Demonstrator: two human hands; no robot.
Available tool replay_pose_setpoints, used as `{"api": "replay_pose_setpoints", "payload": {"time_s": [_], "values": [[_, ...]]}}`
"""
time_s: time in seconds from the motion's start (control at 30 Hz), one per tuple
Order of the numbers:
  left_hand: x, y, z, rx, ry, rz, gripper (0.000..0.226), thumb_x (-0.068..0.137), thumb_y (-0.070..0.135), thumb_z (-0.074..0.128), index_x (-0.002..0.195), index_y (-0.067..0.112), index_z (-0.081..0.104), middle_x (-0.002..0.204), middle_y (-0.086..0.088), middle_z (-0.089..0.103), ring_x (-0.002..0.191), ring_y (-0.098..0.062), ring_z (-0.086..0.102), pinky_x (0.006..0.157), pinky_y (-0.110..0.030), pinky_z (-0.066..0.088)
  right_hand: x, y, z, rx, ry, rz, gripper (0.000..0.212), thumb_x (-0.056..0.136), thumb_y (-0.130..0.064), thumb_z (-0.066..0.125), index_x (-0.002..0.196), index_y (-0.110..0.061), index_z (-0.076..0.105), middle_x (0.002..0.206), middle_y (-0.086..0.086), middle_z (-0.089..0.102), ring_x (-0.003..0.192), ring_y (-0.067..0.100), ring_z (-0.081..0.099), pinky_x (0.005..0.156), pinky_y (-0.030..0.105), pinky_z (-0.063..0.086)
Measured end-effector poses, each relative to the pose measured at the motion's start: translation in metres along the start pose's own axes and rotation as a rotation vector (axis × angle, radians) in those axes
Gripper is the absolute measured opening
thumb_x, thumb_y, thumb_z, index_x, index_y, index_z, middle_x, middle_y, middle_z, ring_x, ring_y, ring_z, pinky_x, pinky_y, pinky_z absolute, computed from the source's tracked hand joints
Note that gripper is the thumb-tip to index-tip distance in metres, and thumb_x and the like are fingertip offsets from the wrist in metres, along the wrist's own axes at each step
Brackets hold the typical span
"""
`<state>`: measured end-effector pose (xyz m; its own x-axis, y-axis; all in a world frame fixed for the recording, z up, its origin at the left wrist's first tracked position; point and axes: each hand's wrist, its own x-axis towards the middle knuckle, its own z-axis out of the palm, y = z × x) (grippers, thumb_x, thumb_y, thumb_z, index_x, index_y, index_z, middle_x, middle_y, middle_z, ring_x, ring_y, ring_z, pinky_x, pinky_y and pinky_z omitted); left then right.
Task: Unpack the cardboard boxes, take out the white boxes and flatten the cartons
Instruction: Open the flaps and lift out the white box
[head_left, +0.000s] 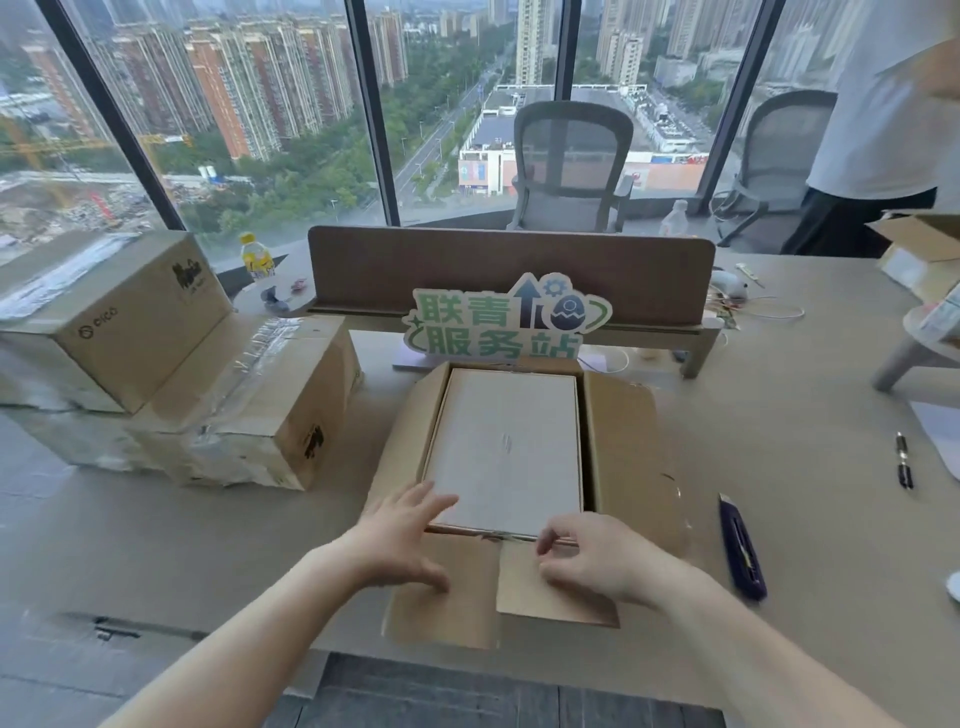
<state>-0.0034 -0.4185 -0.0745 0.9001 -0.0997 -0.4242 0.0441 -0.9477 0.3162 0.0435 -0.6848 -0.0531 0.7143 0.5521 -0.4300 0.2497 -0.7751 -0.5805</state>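
1. The left hand (402, 535) lies flat with fingers spread on the near left corner of the white box (506, 449).
2. The right hand (587, 558) has curled fingers at the near edge; I cannot tell if it grips.
3. The white box sits inside the open carton (631, 441) on the table (779, 415).
4. Next job, I think: lift it out.
5. Far left, two shut cartons (171, 364) wait.

1. Two bare forearms enter from the bottom edge of the frame, with no sleeve reaching into view on either one.
2. The left hand (402, 540) wears no glove, ring or watch.
3. The right hand (592, 558) is equally unadorned, wrist uncovered.
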Motion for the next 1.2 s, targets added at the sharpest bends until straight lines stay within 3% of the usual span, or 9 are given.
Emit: {"api": "replay_pose_setpoints", "payload": {"time_s": [0.07, 0.17, 0.3, 0.47, 0.57, 0.7, 0.8, 0.93, 1.2], "values": [[0.008, -0.008, 0.02, 0.128, 0.072, -0.03, 0.109, 0.074, 0.059, 0.073, 0.155, 0.038, 0.003, 0.165, 0.002, -0.007, 0.152, -0.02, -0.01, 0.123, -0.047, 0.004, 0.005, 0.01, 0.022, -0.248, 0.052, 0.003, 0.061, 0.086, -0.043, 0.065, 0.142, -0.032, 0.044, 0.155, 0.001, 0.035, 0.145, 0.021, 0.027, 0.116, 0.027, 0.02], [0.019, -0.019, 0.045, 0.185, 0.168, -0.031, 0.107, 0.083, 0.056, 0.067, 0.156, 0.031, -0.007, 0.163, 0.003, -0.017, 0.151, -0.023, -0.016, 0.124, -0.044, 0.004, 0.014, 0.025, 0.052, -0.498, 0.161, 0.058, 0.09, 0.09, -0.054, 0.059, 0.156, -0.037, 0.0, 0.164, 0.005, -0.013, 0.151, 0.031, -0.011, 0.121, 0.038, -0.011], [0.027, -0.027, 0.068, 0.183, 0.327, 0.027, 0.089, 0.095, 0.045, 0.055, 0.157, 0.025, -0.006, 0.156, 0.008, -0.025, 0.15, -0.023, -0.017, 0.121, -0.042, 0.02, 0.025, 0.041, 0.078, -0.581, 0.411, 0.041, 0.115, 0.057, -0.045, 0.091, 0.151, -0.027, 0.027, 0.156, 0.022, 0.029, 0.116, 0.038, 0.058, 0.117, 0.047, 0.01], [0.029, -0.041, 0.079, 0.18, 0.367, 0.085, 0.09, 0.084, 0.041, 0.072, 0.154, 0.017, 0.021, 0.162, -0.005, 0.023, 0.149, -0.03, 0.014, 0.105, -0.043, 0.047, 0.027, 0.045, 0.093, -0.57, 0.516, -0.005, 0.099, 0.058, -0.025, 0.092, 0.145, -0.021, 0.046, 0.148, 0.025, 0.043, 0.088, 0.027, 0.063, 0.112, 0.05, 0.025], [0.023, -0.04, 0.083, 0.166, 0.349, 0.102, 0.089, 0.086, 0.049, 0.065, 0.155, 0.016, 0.02, 0.163, -0.004, 0.012, 0.15, -0.032, 0.009, 0.11, -0.046, 0.041, 0.024, 0.047, 0.097, -0.57, 0.518, -0.008, 0.096, 0.059, -0.027, 0.091, 0.144, -0.021, 0.048, 0.147, 0.025, 0.044, 0.086, 0.026, 0.064, 0.112, 0.049, 0.025], [0.007, -0.023, 0.068, 0.063, 0.333, 0.055, 0.079, 0.098, 0.058, 0.034, 0.157, 0.021, 0.0, 0.161, 0.004, -0.015, 0.149, -0.02, -0.02, 0.12, -0.033, 0.001, 0.019, 0.042, 0.093, -0.525, 0.542, 0.001, 0.069, 0.084, -0.055, 0.059, 0.144, -0.023, 0.048, 0.148, 0.014, 0.047, 0.109, 0.027, 0.062, 0.113, 0.044, 0.03], [0.012, -0.004, 0.04, -0.042, 0.413, 0.043, 0.069, 0.101, 0.046, 0.039, 0.157, 0.015, 0.013, 0.165, 0.002, 0.01, 0.15, -0.022, 0.013, 0.118, -0.029, 0.018, 0.025, 0.021, 0.063, -0.225, 0.609, 0.076, 0.063, 0.096, -0.052, 0.045, 0.15, -0.022, 0.036, 0.156, 0.002, 0.037, 0.138, 0.023, 0.04, 0.11, 0.039, 0.038], [0.047, 0.02, 0.008, -0.201, 0.32, -0.112, 0.037, 0.098, 0.03, 0.043, 0.126, 0.007, 0.046, 0.131, -0.011, 0.052, 0.115, -0.03, 0.049, 0.095, -0.04, 0.043, 0.055, 0.006, 0.027, -0.159, 0.563, 0.183, 0.06, 0.099, -0.041, 0.043, 0.152, -0.018, 0.029, 0.159, 0.003, 0.029, 0.142, 0.024, 0.033, 0.114, 0.037, 0.025], [0.074, 0.045, 0.008, -0.209, 0.208, -0.374, 0.044, 0.092, 0.024, 0.039, 0.13, 0.002, 0.039, 0.134, -0.022, 0.042, 0.125, -0.037, 0.036, 0.104, -0.042, 0.033, 0.072, 0.025, 0.016, -0.327, 0.277, 0.418, 0.073, 0.098, -0.056, 0.034, 0.157, -0.03, 0.001, 0.166, -0.004, -0.001, 0.15, 0.033, -0.016, 0.118, 0.058, -0.006]]}}
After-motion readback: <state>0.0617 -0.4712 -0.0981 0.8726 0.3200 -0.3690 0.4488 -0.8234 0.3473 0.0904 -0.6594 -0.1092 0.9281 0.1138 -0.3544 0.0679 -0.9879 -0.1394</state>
